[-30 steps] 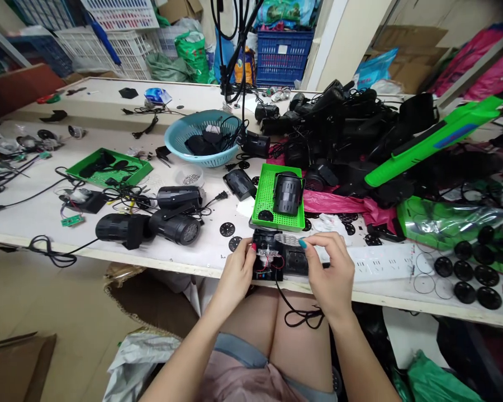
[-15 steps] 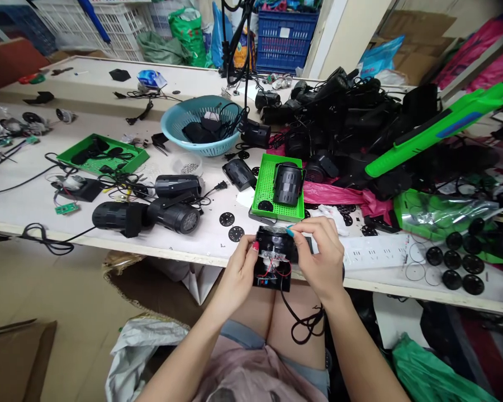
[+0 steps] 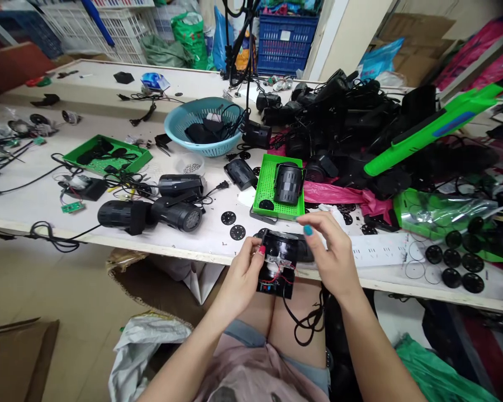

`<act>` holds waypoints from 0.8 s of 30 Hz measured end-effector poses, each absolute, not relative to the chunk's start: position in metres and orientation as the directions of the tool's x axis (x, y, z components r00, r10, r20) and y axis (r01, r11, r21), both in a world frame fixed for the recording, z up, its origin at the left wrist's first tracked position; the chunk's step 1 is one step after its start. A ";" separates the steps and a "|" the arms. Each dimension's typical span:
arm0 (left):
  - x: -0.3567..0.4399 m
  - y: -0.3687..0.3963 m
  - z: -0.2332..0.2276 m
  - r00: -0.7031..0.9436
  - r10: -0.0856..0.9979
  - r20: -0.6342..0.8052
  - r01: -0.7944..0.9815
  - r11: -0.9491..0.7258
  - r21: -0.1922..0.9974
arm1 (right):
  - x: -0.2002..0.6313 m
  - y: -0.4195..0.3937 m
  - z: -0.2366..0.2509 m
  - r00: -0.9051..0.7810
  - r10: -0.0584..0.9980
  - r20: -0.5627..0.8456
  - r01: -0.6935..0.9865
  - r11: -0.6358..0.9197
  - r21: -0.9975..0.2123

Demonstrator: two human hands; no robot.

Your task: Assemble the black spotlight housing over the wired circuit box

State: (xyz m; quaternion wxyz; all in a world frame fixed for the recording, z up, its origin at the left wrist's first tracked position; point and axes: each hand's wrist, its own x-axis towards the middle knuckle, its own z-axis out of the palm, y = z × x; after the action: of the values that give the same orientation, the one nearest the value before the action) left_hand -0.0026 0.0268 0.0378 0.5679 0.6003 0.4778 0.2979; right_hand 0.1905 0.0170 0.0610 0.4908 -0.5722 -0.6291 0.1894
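Note:
My left hand (image 3: 246, 272) is closed round the left side of an opened black lamp housing (image 3: 279, 262) at the table's front edge. Red wires and a pale inner part show inside it, and a black cord (image 3: 304, 329) hangs from its lower end over my lap. Just right of the housing, my right hand (image 3: 331, 251) is raised with thumb and forefinger apart and nothing between them. Behind the housing lies a green basket tray (image 3: 279, 210) with a black lamp body (image 3: 288, 184) in it. Several black perforated discs (image 3: 237, 232) lie to the left.
Black lamps (image 3: 176, 213) lie on the left of the table (image 3: 209, 245). A blue colander (image 3: 203, 146) holds black parts. A large heap of black lamps (image 3: 356, 111) fills the right rear. A white power strip (image 3: 379, 249) and black round caps (image 3: 451, 258) lie at right.
My right hand has let go of the housing's upper edge and moved right, its fingers parting. My left hand still holds the housing. The view has shifted slightly.

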 end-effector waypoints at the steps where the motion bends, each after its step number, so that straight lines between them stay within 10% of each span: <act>1: -0.001 0.025 0.038 0.384 0.905 -0.185 0.240 0.096 0.966 | 0.191 0.020 0.066 0.145 0.929 0.340 0.499 0.228 -0.836; 7: 0.009 0.013 0.043 0.437 0.881 -0.180 0.253 0.072 0.965 | 0.179 0.044 0.085 -0.004 1.000 0.011 0.727 0.011 -0.686; 15: 0.012 0.002 0.027 0.433 0.855 -0.285 0.188 0.224 0.956 | 0.161 0.046 0.068 0.058 0.997 -0.046 0.759 -0.074 -0.647; 24: 0.008 0.001 0.008 0.355 0.887 -0.295 -0.085 0.345 0.935 | 0.184 0.056 0.052 -0.054 0.971 -0.232 0.231 -0.213 -0.949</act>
State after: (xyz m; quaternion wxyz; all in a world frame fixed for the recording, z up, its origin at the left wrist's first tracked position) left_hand 0.0081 0.0008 0.0079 0.6888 0.4506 0.4451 0.3527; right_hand 0.1840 0.0557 0.0518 0.3605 -0.5857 -0.5132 0.5135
